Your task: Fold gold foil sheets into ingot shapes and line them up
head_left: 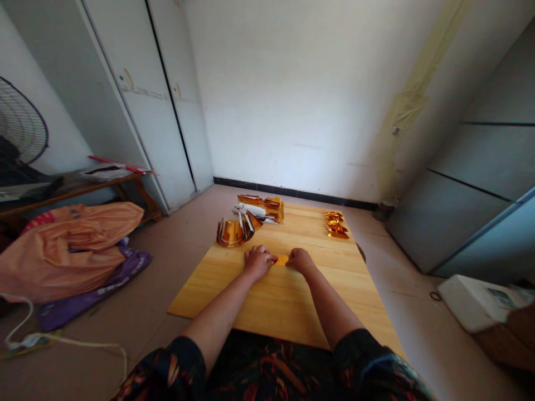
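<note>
A small piece of gold foil paper (281,260) lies on the wooden table (288,301) between my hands. My left hand (258,262) has its fingers closed at the paper's left end. At the right end, my right hand (299,260) pinches the paper with its fingers curled in. Just beyond my left hand rests a curved stack of gold foil sheets (232,231). Behind it is another pile of foil sheets (273,208) with a white roll-like piece (249,210) on it. Several folded shiny gold foil pieces (336,225) sit at the table's far right.
A white wall (292,100) with a black baseboard stands behind the table. Grey cabinets (137,94) are at the left, near orange cloth-like bags (79,239) and a white cable (83,341) on the floor. A white box (480,303) stands to the right.
</note>
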